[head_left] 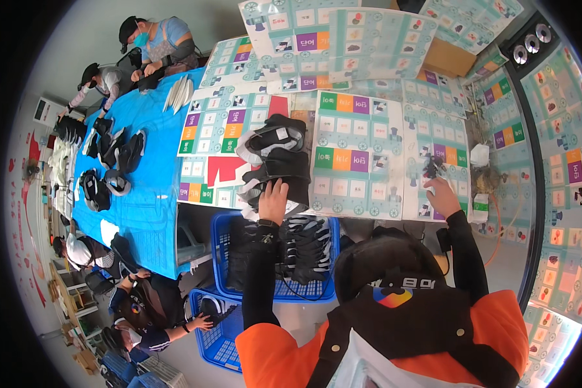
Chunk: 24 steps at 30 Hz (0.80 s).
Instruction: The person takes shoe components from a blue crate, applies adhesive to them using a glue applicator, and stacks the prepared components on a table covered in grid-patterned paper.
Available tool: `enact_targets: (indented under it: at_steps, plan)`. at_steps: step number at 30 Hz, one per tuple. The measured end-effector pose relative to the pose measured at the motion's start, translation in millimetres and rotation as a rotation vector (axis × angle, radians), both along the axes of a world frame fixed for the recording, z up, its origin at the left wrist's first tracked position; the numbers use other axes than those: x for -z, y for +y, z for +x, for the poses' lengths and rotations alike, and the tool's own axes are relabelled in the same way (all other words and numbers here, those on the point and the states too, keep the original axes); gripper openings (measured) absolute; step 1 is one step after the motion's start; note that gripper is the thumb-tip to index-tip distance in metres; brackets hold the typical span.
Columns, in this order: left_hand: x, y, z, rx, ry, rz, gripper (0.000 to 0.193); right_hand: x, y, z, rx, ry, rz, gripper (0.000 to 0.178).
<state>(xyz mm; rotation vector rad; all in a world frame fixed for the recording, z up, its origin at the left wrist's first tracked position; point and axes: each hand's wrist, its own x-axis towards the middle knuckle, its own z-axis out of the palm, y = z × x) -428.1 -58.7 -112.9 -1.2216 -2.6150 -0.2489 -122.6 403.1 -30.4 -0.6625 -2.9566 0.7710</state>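
On the covered table, two black-and-grey shoe uppers stand one behind the other. My left hand [273, 202] grips the nearer upper [288, 169] from the front, fingers over its black part. The farther upper [275, 137] touches it from behind, its grey side turned to the left. My right hand [443, 196] is off to the right at a small cluster of dark pieces [434, 169]. Its fingers are curled together at the near edge of that cluster, and what they pinch is too small to make out.
Blue baskets [333, 258] of stacked uppers stand below the table's front edge. To the left, a blue-covered table [152, 174] carries more uppers, with several people working around it. One person's hand [204, 322] reaches over the lower basket. A cable and hose hang at right.
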Motion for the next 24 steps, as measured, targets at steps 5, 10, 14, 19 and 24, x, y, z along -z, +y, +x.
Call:
enact_targets:
  at_steps: [5,10,14,19,24]
  plan:
    - [-83,3,39,-0.234,-0.359,0.013,0.037,-30,-24,-22,-0.084,-0.027,-0.066,0.018]
    - [-119,42,96,-0.207,-0.598,0.398,0.033,-72,-104,-77,-0.422,0.077,-0.506,0.034]
    - [-117,92,124,-0.192,-0.657,0.672,0.034,-59,-126,-102,-0.328,0.377,-0.562,0.04]
    - [-125,130,155,-0.256,-0.8,0.85,0.032,-72,-89,-92,-0.168,0.37,-0.603,0.024]
    - [-125,163,169,-0.219,-0.724,1.029,0.026,-58,-55,-82,-0.13,0.501,-0.682,0.013]
